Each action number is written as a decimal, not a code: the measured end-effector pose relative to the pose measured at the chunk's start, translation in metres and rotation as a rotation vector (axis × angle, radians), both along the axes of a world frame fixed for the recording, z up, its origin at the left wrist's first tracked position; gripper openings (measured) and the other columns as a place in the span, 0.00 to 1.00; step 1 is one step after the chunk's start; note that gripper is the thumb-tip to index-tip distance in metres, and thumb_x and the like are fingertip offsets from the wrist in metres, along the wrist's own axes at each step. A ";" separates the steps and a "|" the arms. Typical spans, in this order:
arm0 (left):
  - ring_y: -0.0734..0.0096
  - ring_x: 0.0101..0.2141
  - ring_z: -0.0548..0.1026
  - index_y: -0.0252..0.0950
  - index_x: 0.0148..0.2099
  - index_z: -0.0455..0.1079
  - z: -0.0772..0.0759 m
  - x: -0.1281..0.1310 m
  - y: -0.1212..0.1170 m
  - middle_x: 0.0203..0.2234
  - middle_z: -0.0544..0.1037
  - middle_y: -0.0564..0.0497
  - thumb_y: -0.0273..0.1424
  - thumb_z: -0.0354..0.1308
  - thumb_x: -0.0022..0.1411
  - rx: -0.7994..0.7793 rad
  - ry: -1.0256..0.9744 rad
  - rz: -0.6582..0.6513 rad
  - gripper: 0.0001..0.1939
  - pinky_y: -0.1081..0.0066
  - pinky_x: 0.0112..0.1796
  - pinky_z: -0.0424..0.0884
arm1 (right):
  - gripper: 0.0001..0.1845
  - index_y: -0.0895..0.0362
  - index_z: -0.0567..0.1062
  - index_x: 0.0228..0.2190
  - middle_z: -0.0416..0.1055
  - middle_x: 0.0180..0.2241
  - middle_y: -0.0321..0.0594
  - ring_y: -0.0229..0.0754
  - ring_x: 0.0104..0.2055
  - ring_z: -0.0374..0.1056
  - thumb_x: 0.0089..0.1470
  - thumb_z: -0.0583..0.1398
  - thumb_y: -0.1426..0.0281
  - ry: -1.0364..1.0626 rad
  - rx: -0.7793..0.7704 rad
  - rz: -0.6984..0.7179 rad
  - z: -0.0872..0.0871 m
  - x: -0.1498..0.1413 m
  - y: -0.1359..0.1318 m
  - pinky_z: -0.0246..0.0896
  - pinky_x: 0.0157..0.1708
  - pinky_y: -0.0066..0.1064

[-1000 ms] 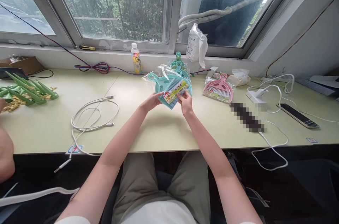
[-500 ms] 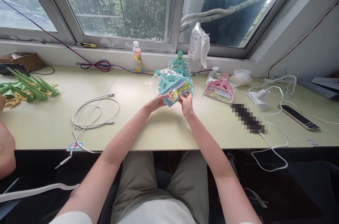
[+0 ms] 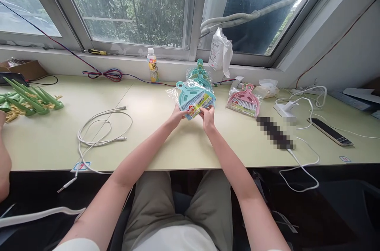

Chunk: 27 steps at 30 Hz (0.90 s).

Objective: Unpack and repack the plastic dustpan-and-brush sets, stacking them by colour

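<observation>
Both my hands hold a teal mini dustpan and brush set (image 3: pixel 191 94) in a clear plastic bag with a printed label, just above the pale table (image 3: pixel 184 144). My left hand (image 3: pixel 177 116) pinches the pack's lower left edge. My right hand (image 3: pixel 207 117) pinches its lower right edge at the label. Behind the pack lies a stack of more teal sets (image 3: pixel 199 73). A pink dustpan set (image 3: pixel 245 100) in its bag lies to the right on the table.
A coiled white cable (image 3: pixel 102 130) lies at the left. Green sticks (image 3: pixel 28 100) and another person's arm (image 3: pixel 4 164) are at the far left. A drink bottle (image 3: pixel 152 65) stands by the window. A phone (image 3: pixel 331 131), white charger cables (image 3: pixel 299 104) and a blurred dark object (image 3: pixel 274 132) lie at the right.
The teal pack has turned so its handle points more upward and has moved slightly away from me; both hands moved with it.
</observation>
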<state>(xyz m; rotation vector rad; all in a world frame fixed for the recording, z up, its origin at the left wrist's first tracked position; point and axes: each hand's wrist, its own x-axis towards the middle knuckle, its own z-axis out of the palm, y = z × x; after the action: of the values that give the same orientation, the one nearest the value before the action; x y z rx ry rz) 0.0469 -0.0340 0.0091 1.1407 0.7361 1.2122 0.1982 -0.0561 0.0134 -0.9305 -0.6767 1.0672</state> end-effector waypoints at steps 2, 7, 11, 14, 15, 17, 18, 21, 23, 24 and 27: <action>0.50 0.53 0.74 0.43 0.61 0.59 -0.001 0.001 0.001 0.50 0.77 0.46 0.28 0.70 0.42 -0.020 -0.008 -0.014 0.43 0.52 0.49 0.74 | 0.18 0.50 0.65 0.39 0.75 0.42 0.37 0.42 0.45 0.75 0.46 0.62 0.74 0.015 -0.013 -0.001 0.000 0.002 0.002 0.75 0.49 0.39; 0.51 0.54 0.73 0.45 0.61 0.57 0.003 0.001 -0.004 0.51 0.76 0.48 0.30 0.67 0.44 0.002 0.035 -0.031 0.42 0.52 0.48 0.74 | 0.16 0.51 0.68 0.41 0.76 0.43 0.38 0.42 0.47 0.75 0.48 0.63 0.69 0.036 -0.019 0.000 -0.003 0.010 0.007 0.75 0.49 0.37; 0.48 0.57 0.69 0.48 0.67 0.49 0.004 0.004 -0.012 0.58 0.70 0.47 0.32 0.67 0.47 0.099 0.107 -0.081 0.48 0.52 0.48 0.74 | 0.15 0.55 0.71 0.40 0.78 0.43 0.41 0.43 0.47 0.75 0.47 0.64 0.70 0.087 -0.075 -0.064 -0.002 0.019 0.010 0.75 0.47 0.34; 0.44 0.59 0.67 0.47 0.69 0.47 0.003 0.007 -0.014 0.60 0.68 0.44 0.33 0.70 0.45 0.135 0.124 -0.080 0.52 0.54 0.47 0.75 | 0.15 0.56 0.72 0.38 0.78 0.43 0.43 0.44 0.46 0.75 0.46 0.67 0.69 0.087 -0.106 -0.088 -0.001 0.023 0.010 0.76 0.45 0.35; 0.43 0.59 0.67 0.46 0.69 0.47 0.003 0.008 -0.014 0.60 0.68 0.43 0.33 0.70 0.45 0.138 0.123 -0.079 0.53 0.54 0.47 0.75 | 0.16 0.56 0.72 0.38 0.78 0.43 0.43 0.45 0.46 0.75 0.46 0.67 0.69 0.085 -0.110 -0.093 -0.001 0.024 0.009 0.76 0.44 0.35; 0.43 0.58 0.67 0.46 0.70 0.47 0.001 0.008 -0.013 0.60 0.68 0.43 0.34 0.70 0.45 0.131 0.117 -0.075 0.54 0.55 0.47 0.75 | 0.16 0.56 0.72 0.38 0.78 0.44 0.43 0.44 0.46 0.76 0.47 0.68 0.68 0.077 -0.111 -0.089 -0.001 0.024 0.009 0.76 0.44 0.36; 0.43 0.58 0.67 0.46 0.70 0.46 0.000 0.008 -0.013 0.61 0.68 0.43 0.34 0.69 0.46 0.125 0.114 -0.071 0.53 0.54 0.46 0.75 | 0.16 0.56 0.72 0.38 0.78 0.44 0.43 0.44 0.45 0.76 0.47 0.68 0.68 0.074 -0.109 -0.081 -0.001 0.024 0.009 0.77 0.45 0.36; 0.44 0.60 0.66 0.45 0.70 0.46 0.000 0.006 -0.010 0.63 0.66 0.44 0.32 0.67 0.48 0.126 0.092 -0.031 0.51 0.54 0.47 0.75 | 0.16 0.55 0.71 0.38 0.78 0.42 0.41 0.43 0.44 0.76 0.48 0.68 0.68 0.074 -0.081 0.000 -0.001 0.024 0.009 0.76 0.46 0.37; 0.45 0.61 0.65 0.46 0.70 0.46 0.001 0.003 -0.009 0.63 0.66 0.45 0.31 0.66 0.48 0.124 0.063 0.006 0.50 0.53 0.50 0.74 | 0.18 0.54 0.70 0.38 0.78 0.41 0.39 0.43 0.44 0.76 0.45 0.69 0.70 0.065 -0.045 0.104 -0.001 0.023 0.010 0.76 0.47 0.38; 0.46 0.61 0.65 0.46 0.70 0.46 0.002 0.002 -0.009 0.62 0.66 0.45 0.31 0.65 0.49 0.114 0.056 0.013 0.50 0.52 0.51 0.73 | 0.20 0.54 0.70 0.38 0.79 0.41 0.39 0.43 0.45 0.76 0.43 0.70 0.72 0.055 -0.026 0.137 -0.001 0.023 0.010 0.76 0.47 0.38; 0.49 0.59 0.69 0.49 0.71 0.42 0.004 0.004 -0.014 0.62 0.67 0.45 0.34 0.65 0.53 0.054 0.085 -0.065 0.50 0.48 0.53 0.71 | 0.23 0.55 0.69 0.38 0.78 0.41 0.39 0.44 0.46 0.76 0.40 0.70 0.76 0.031 0.000 0.064 0.000 0.022 0.011 0.74 0.49 0.41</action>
<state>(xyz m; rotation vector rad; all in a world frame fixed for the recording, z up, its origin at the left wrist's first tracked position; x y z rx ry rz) 0.0504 -0.0483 0.0128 1.2583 0.7287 1.1407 0.2199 -0.0455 0.0131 -0.8952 -0.6843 1.1362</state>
